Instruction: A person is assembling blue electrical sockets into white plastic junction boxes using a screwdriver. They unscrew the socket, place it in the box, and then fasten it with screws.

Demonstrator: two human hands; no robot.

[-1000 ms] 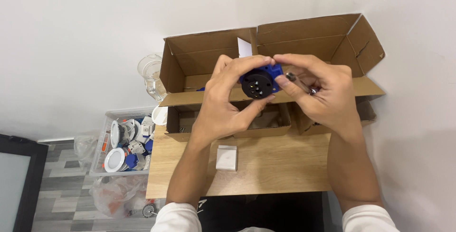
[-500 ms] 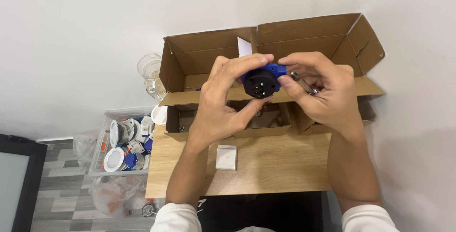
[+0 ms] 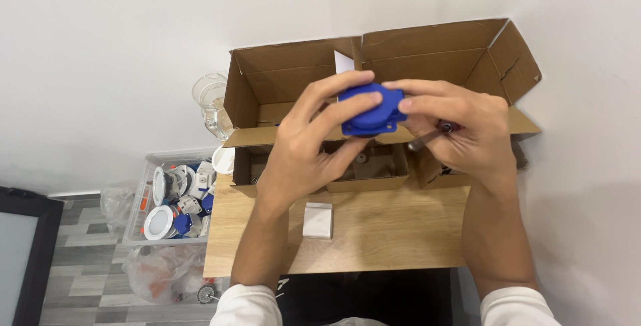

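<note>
A pale wooden table [image 3: 374, 246] is set against a white wall, and its far half is taken up by two open brown cardboard boxes [image 3: 300, 76] standing side by side with their flaps raised, presumably so that parts can be reached from above. On the floor to the left, a clear plastic crate [image 3: 175, 196] filled with round white and blue fittings is seen, with a clear glass jar [image 3: 212, 104] just beyond it and a crumpled plastic bag [image 3: 160, 272] in front of it. A small white square block [image 3: 318, 220] lies alone on the bare table, near the front edge of the boxes. Above the boxes, a round blue plastic socket housing [image 3: 370, 109] is held up between both hands, apparently raised toward the camera so that it can be looked over or worked on. The left hand [image 3: 310, 146] is closed on the housing, with its fingers laid across the domed blue face and the thumb underneath as support. The right hand [image 3: 461, 129] is pressed against the housing's right edge with its fingertips, while a slim metal-shafted tool [image 3: 427, 139] is tucked in the same palm, probably kept ready for use. The housing's domed cover is turned upward toward the camera, and its longer dimension runs roughly left to right; its underside cannot be made out.
</note>
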